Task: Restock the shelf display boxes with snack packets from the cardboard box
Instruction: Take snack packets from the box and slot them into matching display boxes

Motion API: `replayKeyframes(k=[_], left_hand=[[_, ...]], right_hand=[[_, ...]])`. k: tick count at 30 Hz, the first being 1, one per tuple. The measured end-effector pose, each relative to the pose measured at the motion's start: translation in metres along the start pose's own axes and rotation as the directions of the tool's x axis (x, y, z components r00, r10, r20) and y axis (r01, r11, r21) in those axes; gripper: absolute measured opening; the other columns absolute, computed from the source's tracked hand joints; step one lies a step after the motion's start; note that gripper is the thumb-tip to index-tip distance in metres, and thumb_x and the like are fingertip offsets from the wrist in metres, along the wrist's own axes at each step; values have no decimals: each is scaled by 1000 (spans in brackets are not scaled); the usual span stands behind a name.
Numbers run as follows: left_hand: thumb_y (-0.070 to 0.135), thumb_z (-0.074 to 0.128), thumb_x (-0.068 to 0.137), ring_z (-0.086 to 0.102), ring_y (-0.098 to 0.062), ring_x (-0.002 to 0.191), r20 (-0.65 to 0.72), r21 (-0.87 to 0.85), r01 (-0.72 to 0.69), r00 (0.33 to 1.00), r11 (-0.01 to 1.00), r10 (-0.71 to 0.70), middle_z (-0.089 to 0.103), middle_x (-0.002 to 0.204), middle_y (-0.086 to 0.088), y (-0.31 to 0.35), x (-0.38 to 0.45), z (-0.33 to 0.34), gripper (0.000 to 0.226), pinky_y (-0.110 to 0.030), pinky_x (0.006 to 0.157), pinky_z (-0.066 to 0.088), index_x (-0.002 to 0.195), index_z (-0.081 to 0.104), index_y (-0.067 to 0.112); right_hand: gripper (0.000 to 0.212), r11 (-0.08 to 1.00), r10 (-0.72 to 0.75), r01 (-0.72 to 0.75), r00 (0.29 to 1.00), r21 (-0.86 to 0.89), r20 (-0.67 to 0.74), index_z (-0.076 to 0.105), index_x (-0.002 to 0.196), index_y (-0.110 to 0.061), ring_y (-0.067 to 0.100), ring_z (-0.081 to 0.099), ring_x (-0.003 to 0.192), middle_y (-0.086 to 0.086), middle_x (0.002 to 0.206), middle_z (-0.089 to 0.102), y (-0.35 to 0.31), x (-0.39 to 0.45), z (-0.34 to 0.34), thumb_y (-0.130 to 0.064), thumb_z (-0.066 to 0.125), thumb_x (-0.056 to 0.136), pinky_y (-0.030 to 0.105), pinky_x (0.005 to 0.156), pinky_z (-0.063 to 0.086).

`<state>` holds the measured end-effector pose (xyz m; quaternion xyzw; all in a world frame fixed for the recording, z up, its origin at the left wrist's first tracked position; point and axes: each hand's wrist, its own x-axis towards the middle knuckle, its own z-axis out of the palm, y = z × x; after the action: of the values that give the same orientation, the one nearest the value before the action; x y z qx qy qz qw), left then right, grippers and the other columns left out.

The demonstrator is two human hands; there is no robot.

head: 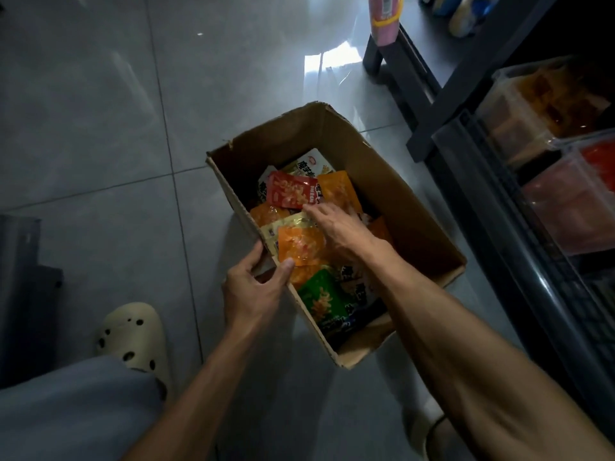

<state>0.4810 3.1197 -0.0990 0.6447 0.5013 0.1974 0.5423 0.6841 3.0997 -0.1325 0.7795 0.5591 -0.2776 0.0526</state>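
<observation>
The cardboard box (382,207) is seen standing open on the tiled floor (100,128), with the shelf display boxes (545,128) well apart from it to the right, on the dark shelf unit (499,261). Inside the box a loose heap of snack packets (319,294) is spread along the box's long axis, which runs from the lower right away to the upper left. The right hand (336,227) is reached into the box with its fingers extended and laid flat over the packets; its grip is apart, nothing yet being pinched. The red packet (288,191) lies just beyond the fingertips, toward the far end of the box, its long side set roughly across the reach. The left hand (253,287) is clamped on the box's near left wall, thumb inside, fingers outside, and touches an orange packet (299,244) with the thumb tip. The right hand is judged the nearer to both packets and shelf, so the pick and carry are best made by it.
</observation>
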Motion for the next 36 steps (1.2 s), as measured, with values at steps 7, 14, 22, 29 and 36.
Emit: replayKeyframes(k=[7,14,22,29,36], left_hand=[[28,75,85,51,7,111,-43,-23,3,999,1000,-4,58,135,9,-2,0,3,65,5,77,38,143,49,16],[26,74,86,53,21,95,-29,-39,-3,1000,999,2,55,116,25,-1,-2,5,62,6,71,40,142,50,18],[28,74,86,45,27,85,-45,-45,18,999,999,-20,49,110,27,0,1,9,64,-2,73,40,143,47,21],[31,71,88,51,8,102,-65,16,-1,998,1000,2,57,125,16,2,0,11,59,-5,76,41,142,51,20],[28,67,92,49,2,110,-49,17,15,999,1000,-14,51,121,18,5,-3,6,57,-5,72,38,144,47,20]], right_hand=[[35,988,-58,34,985,-152,-161,59,122,-20,23,50,117,4,122,55,14,-8,-7,-26,68,89,43,104,37],[29,539,106,40,988,841,-115,60,113,-18,-10,64,82,-9,103,66,29,-69,-23,-18,72,87,8,65,49],[55,914,89,-177,965,364,246,59,128,-18,18,60,107,2,120,59,-2,-59,28,-24,81,78,32,92,52],[62,802,71,-220,958,556,276,49,137,-19,21,61,110,7,124,63,-1,-55,28,-11,76,81,36,96,51],[33,811,47,-209,954,547,295,60,112,-19,18,65,102,0,106,67,-13,-51,34,-14,75,84,27,83,52]])
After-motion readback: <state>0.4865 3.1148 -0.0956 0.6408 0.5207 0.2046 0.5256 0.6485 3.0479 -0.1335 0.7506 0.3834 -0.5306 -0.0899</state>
